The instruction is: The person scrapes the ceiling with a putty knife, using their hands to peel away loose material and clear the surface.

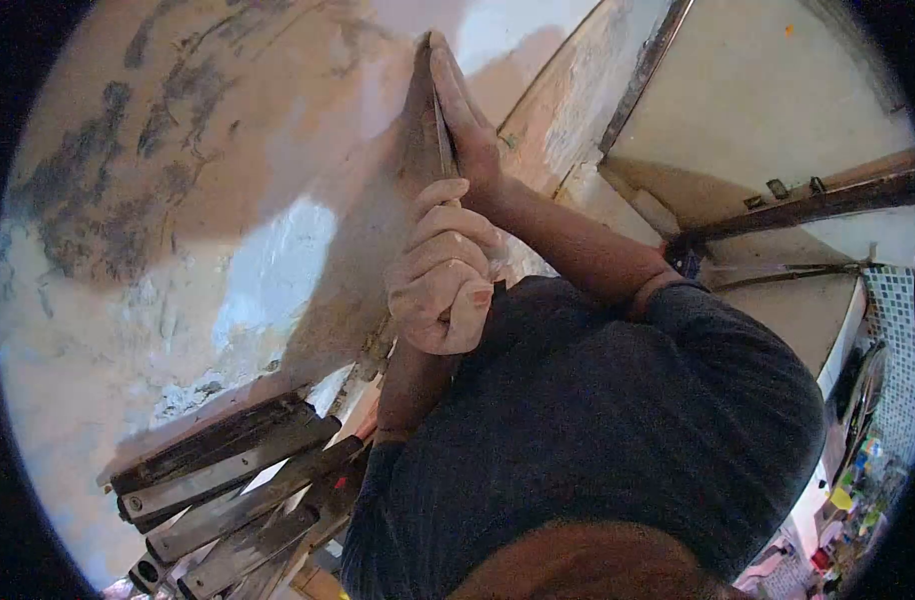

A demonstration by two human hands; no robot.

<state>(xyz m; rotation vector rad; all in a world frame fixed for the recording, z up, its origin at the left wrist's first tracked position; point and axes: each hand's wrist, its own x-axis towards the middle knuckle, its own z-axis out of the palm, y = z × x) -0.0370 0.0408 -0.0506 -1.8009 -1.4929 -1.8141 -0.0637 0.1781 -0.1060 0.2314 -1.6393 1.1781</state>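
My left hand (443, 270) is closed in a fist, dusted with pale powder, around the handle of a scraper. The scraper's thin blade (443, 140) points up toward the wall and is seen nearly edge-on, so its full shape is hidden. My right hand (468, 115) lies flat along the blade's right side, fingers stretched out and together. A dark shadow falls on the wall (278, 260) just left of both hands. The wall's surface is patchy, with smooth beige, white and dark stained areas.
Several long, dirty metal bars (238, 470) stick out at lower left, near my left forearm. A pale panel (758, 110) with a dark frame is at upper right. Small blue mosaic tiles (896, 340) and colourful clutter (848, 500) show at the right edge.
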